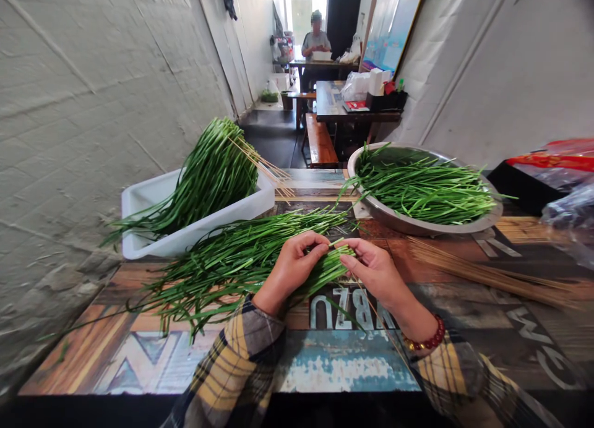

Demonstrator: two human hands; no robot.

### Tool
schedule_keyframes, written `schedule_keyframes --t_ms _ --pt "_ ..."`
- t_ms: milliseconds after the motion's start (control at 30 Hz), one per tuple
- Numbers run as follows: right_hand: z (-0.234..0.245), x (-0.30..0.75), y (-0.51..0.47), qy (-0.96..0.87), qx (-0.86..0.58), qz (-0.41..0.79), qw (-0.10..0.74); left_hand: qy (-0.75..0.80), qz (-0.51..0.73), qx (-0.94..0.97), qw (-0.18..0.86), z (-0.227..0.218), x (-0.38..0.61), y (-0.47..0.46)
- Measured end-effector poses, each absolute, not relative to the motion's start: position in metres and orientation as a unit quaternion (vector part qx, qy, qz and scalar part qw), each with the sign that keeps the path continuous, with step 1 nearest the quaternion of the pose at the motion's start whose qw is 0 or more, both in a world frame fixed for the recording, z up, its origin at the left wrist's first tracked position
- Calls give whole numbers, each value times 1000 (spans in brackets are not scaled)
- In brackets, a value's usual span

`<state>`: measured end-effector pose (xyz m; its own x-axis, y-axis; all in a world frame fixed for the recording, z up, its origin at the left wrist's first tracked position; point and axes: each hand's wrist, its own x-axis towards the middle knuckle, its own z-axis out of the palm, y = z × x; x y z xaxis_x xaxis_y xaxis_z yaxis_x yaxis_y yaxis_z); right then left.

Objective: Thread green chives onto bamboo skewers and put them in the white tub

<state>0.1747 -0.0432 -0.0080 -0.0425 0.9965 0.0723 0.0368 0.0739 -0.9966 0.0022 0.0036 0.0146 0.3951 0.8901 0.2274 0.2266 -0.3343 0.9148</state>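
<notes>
Head view: left hand (299, 258) and right hand (374, 267) pinch slender green stalks (335, 267) (pale ends together), likely for alignment.

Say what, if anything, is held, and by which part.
The left hand and right hand hold green stalks by their pale ends; whether the right also grips the thin skewer is unclear.

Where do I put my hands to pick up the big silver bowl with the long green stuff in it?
Come from the near side and hold the metal bowl by its rim, one hand left, one right; its wide oval shape probably needs both. The raised rim should give an edge to hook under. Watch the green stalks poking over both ends.
</notes>
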Motion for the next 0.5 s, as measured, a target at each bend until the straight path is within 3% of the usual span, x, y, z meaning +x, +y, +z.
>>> schedule_keyframes --t_ms 500 --pt "-8 174 -44 -539 -484 486 489 395 387 701 451 16 3 2"
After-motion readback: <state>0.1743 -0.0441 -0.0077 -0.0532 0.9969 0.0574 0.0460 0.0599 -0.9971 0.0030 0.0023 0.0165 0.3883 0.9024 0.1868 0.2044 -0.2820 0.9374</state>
